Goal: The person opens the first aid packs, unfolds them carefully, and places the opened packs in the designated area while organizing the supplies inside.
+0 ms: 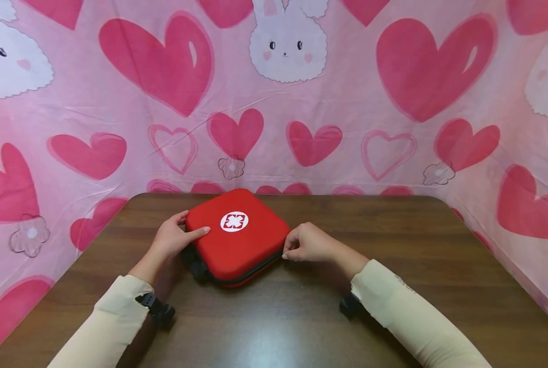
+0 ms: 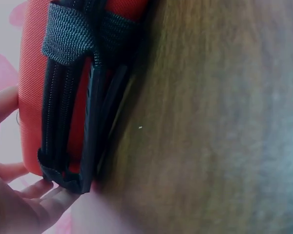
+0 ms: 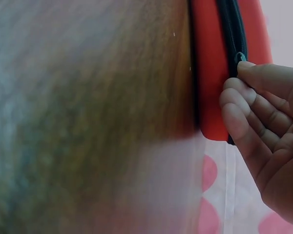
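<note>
A red zippered case [image 1: 243, 248] with a white emblem on its lid lies at an angle on the table. My left hand [image 1: 171, 237] holds its left corner, thumb over the lid and fingers along the side. Close to those fingers, in the left wrist view, a black carry handle [image 2: 90, 126] runs between webbing loops beside the zipper. My right hand [image 1: 312, 243] is at the right corner, its thumb and forefinger pinching the small zipper pull [image 3: 240, 57]. The black zipper [image 3: 229, 24] follows the case's side and looks closed where it shows.
The brown wooden table [image 1: 375, 220] extends around the case. Behind it and at both sides hangs a pink cloth [image 1: 274, 102] with hearts and rabbits. Each wrist wears a dark strapped camera, the left camera [image 1: 163, 314] and the right camera [image 1: 349, 306].
</note>
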Demonstrator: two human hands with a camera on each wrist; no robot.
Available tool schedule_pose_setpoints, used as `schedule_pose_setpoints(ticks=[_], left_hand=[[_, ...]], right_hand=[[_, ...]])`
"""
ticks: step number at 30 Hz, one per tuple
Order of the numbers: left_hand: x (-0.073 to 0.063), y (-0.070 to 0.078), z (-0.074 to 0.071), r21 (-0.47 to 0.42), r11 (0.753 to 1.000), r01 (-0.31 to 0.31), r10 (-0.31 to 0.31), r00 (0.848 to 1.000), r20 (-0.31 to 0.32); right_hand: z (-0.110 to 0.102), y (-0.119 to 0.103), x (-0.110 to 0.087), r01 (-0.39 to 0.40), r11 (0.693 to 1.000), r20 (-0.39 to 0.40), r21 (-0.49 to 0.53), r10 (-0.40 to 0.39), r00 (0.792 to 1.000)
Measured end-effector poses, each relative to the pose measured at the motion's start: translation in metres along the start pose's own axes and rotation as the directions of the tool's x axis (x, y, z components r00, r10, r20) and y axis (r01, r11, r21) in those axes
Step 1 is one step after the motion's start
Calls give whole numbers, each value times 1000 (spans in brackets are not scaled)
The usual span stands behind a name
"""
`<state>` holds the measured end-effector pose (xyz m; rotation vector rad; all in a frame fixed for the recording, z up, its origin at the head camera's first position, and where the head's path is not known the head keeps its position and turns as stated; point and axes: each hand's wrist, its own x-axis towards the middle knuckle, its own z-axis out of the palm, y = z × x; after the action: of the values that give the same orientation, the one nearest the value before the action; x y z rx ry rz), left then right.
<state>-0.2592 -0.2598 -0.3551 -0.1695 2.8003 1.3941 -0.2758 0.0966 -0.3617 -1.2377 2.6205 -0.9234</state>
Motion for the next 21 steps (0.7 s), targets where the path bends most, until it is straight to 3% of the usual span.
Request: schedule_pose_setpoints(ticks=[12, 17, 21], left_hand=[[15, -4, -6, -5, 998, -66, 66, 995, 80], [22, -5, -10, 27, 994, -110, 107, 988, 111], [28, -4, -11, 41, 989, -141, 134, 982, 136]], right_hand=[[-18, 21, -7, -131, 983, 5, 125, 131, 991], [-20, 26, -3, -155, 981, -13, 117, 158, 987], [-22, 27, 5, -179, 983, -60, 49, 182, 981]])
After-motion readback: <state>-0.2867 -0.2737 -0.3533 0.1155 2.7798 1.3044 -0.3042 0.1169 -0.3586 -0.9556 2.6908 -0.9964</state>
